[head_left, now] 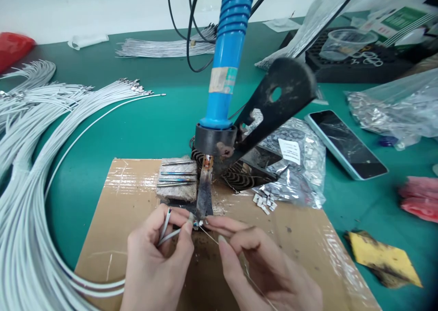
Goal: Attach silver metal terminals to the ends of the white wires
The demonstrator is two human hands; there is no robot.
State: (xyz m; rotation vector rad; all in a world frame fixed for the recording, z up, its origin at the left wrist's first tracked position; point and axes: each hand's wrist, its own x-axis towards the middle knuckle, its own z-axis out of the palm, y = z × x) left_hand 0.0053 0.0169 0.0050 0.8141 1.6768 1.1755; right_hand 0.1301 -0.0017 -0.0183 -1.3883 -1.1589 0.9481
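Observation:
Under the tip of a blue-handled soldering iron [222, 92], fixed upright in a black holder [273, 101], both my hands meet. My left hand [160, 251] is closed on a white cable [167, 235], its end pinched between thumb and forefinger. Close to that end lies a small metal piece [200, 223], right at the iron's tip; its exact shape is hard to make out. My right hand [267, 265] pinches a thin strand of solder wire [209, 234] that runs up to the same spot. Its tail hangs down past my palm.
Bundled white cables [37, 201] fill the left side. Brown cardboard [112, 238] covers the work spot, bearing a grey pad [177, 192] with metal pins and loose metal pieces [265, 202]. To the right are a phone [347, 142], plastic bags [301, 155] and a scorched yellow sponge [386, 256].

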